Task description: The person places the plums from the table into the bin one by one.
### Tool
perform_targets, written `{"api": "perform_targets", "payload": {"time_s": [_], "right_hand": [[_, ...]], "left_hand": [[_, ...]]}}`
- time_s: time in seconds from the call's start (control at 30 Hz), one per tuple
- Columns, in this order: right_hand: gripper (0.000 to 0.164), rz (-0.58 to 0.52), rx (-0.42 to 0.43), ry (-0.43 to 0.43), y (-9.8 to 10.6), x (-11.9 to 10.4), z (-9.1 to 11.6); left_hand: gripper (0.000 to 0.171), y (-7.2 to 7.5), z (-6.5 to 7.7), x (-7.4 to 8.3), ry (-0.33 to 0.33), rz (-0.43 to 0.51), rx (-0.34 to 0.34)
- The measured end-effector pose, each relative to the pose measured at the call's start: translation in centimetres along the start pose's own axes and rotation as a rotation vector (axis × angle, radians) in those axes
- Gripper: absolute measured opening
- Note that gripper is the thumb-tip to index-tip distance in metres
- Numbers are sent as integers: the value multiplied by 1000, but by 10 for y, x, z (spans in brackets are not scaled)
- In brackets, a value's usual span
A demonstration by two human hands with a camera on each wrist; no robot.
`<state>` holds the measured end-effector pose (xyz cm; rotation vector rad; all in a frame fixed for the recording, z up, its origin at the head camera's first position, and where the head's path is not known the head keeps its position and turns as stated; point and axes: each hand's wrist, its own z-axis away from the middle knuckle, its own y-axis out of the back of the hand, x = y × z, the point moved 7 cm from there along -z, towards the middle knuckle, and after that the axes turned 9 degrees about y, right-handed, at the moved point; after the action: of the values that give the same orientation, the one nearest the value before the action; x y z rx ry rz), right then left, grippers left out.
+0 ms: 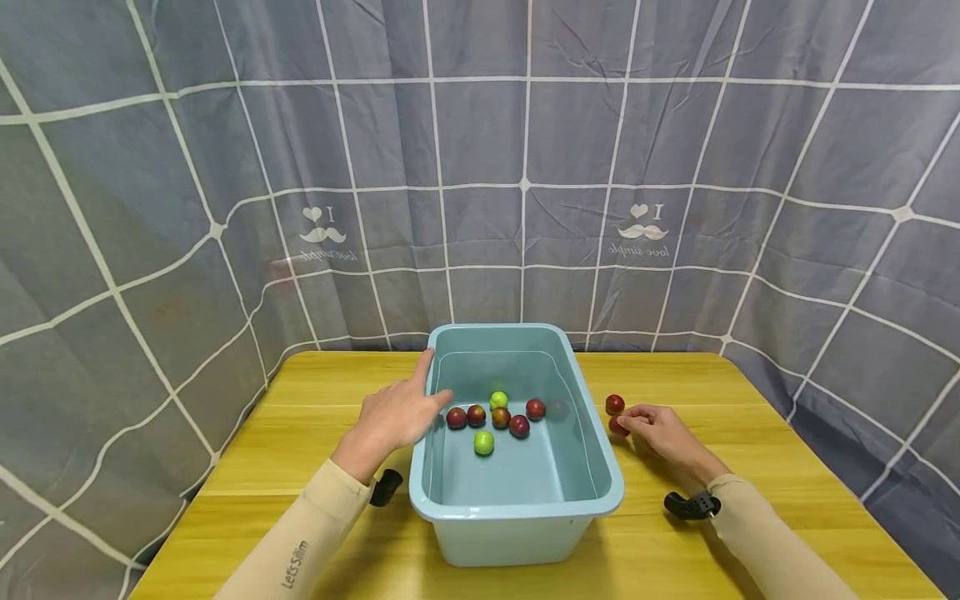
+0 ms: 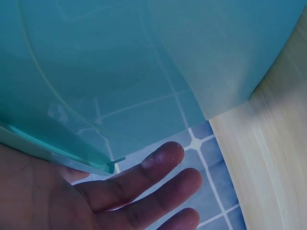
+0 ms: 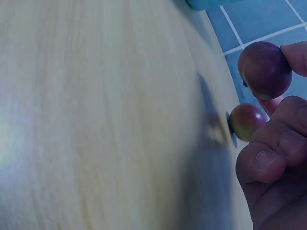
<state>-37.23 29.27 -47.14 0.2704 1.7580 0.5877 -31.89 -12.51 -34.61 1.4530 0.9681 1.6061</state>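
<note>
My right hand pinches a dark red plum between thumb and fingertip, right of the bin. Another red plum rests on the table just beyond it. The light-blue plastic bin stands in the middle. On its left rim lies my left hand, thumb over the inner side, index finger stretched forward along the edge. The left wrist view shows the other fingers loosely extended outside the bin wall. Inside the bin are several red plums and two green fruits.
The yellow wood-grain table extends on both sides of the bin. A grey curtain with white grid lines surrounds the back and sides. Each wrist wears a small black device, such as the right one.
</note>
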Motion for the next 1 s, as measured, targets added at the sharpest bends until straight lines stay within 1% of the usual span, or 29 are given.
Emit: {"api": "perform_targets", "payload": {"time_s": [0.13,0.3,0.43,0.6,0.8,1.0], "right_hand": [[34,36,0,-12,0,-5,-1],[38,72,3,-6,3,-14,-4],[42,38,-18,-1,5,-22,-6],[41,-13,-37,28,9,-38,-10],[40,-10,-62,60,16,-60,-14],[38,-7,-57,88,22,-79,-18]], "left_hand": [[83,0,0,-1,-2,-1,-4],[83,0,0,-1,-1,3,-7],[83,0,0,-1,-4,10,-8],[83,0,-1,-1,-5,1,1],[83,0,-2,0,-3,-11,9],[83,1,0,1,3,-15,5]]}}
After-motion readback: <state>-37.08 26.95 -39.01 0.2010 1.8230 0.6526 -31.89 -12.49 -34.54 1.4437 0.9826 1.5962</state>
